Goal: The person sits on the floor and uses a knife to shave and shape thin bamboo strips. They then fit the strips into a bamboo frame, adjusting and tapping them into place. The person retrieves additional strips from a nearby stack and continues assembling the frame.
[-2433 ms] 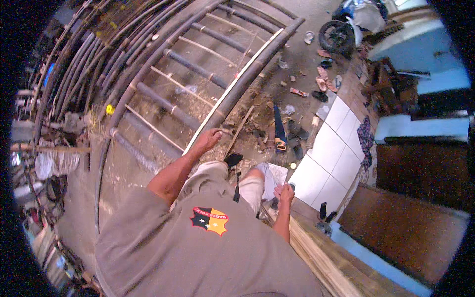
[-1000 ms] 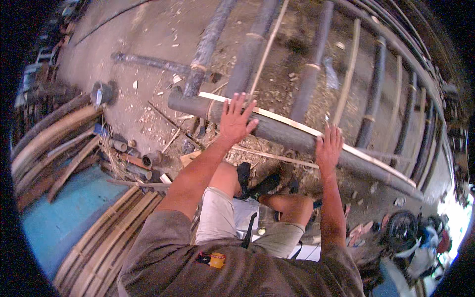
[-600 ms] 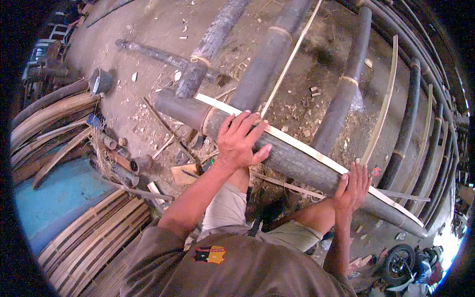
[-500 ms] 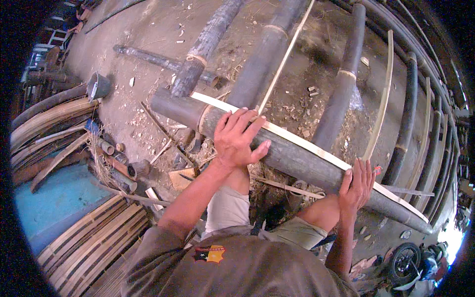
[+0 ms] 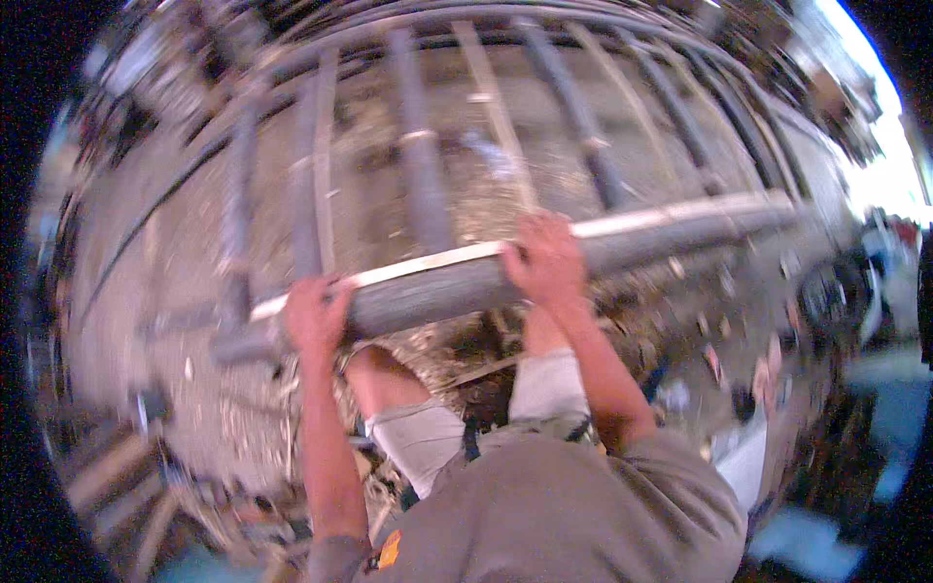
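I am watching both hands working at the near pole, where a pale strip is running along the far upper side. The left hand is lying over strip and pole near the left end, its thumb standing apart from the fingers; the right hand is lying over them farther right, its thumb apart too. Neither is visibly pinching anything, and blur is hiding how hard they are pressing.

As for progress, I am judging the laying of the strip as largely done: it is covering most of the pole's length. Beyond it, dark cross poles and thin slats are alternating toward the far side. I am seeing no clear fastening on the strip, so whether fixing is remaining, I cannot tell.
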`<move>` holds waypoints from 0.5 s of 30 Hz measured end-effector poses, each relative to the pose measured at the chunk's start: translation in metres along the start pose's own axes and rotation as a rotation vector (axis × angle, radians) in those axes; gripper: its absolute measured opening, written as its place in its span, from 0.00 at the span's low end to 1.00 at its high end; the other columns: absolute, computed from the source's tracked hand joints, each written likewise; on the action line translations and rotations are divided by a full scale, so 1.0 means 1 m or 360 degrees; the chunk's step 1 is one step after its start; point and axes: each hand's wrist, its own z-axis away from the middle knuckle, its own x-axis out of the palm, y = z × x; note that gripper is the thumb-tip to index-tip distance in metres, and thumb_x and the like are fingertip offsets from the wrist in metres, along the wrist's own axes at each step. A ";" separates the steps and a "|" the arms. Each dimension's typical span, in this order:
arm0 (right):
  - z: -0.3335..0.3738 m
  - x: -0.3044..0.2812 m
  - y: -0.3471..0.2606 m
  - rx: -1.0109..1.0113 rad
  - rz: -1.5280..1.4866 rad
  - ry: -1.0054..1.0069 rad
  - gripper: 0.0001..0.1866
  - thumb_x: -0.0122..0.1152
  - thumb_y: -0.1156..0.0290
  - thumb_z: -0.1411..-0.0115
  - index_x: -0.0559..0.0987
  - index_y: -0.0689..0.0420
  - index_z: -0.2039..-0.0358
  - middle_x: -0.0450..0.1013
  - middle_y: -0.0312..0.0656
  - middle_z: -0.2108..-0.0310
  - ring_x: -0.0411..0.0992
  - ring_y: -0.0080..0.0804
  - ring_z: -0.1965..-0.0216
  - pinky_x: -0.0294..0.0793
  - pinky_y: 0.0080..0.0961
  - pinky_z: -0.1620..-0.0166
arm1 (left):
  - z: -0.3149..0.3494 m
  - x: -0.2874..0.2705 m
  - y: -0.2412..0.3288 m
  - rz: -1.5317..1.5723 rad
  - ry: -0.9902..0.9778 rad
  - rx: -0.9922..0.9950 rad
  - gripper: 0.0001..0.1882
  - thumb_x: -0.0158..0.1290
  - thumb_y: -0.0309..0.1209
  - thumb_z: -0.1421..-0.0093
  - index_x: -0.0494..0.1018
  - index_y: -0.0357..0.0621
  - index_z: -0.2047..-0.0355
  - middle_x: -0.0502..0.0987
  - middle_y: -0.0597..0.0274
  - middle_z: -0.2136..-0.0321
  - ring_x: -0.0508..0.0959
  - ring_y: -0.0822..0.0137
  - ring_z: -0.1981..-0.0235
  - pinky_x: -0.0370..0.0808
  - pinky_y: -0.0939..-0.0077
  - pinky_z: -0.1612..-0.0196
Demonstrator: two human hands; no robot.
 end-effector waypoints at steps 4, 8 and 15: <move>-0.002 -0.007 0.003 0.0136 -0.0098 0.0158 0.28 0.65 0.57 0.45 0.76 0.60 0.48 0.71 0.51 0.45 0.64 0.53 0.38 0.58 0.53 0.34 | -0.002 0.001 0.010 0.0124 -0.0001 0.0021 0.18 0.62 0.47 0.42 0.80 0.43 0.66 0.78 0.52 0.68 0.75 0.49 0.62 0.70 0.57 0.53; 0.000 -0.015 0.014 0.0251 -0.0224 0.0370 0.30 0.64 0.58 0.45 0.74 0.63 0.46 0.65 0.59 0.40 0.58 0.58 0.35 0.56 0.55 0.33 | -0.004 -0.003 0.012 0.0207 0.0099 0.0137 0.16 0.61 0.43 0.40 0.79 0.41 0.68 0.76 0.53 0.70 0.74 0.51 0.63 0.68 0.58 0.53; 0.022 -0.015 0.036 0.1048 -0.0757 0.1013 0.38 0.60 0.69 0.37 0.56 0.68 0.32 0.57 0.58 0.35 0.55 0.53 0.33 0.55 0.45 0.32 | -0.007 -0.042 0.011 0.0413 0.0105 0.0093 0.16 0.61 0.38 0.42 0.76 0.35 0.72 0.73 0.56 0.76 0.69 0.61 0.74 0.67 0.64 0.67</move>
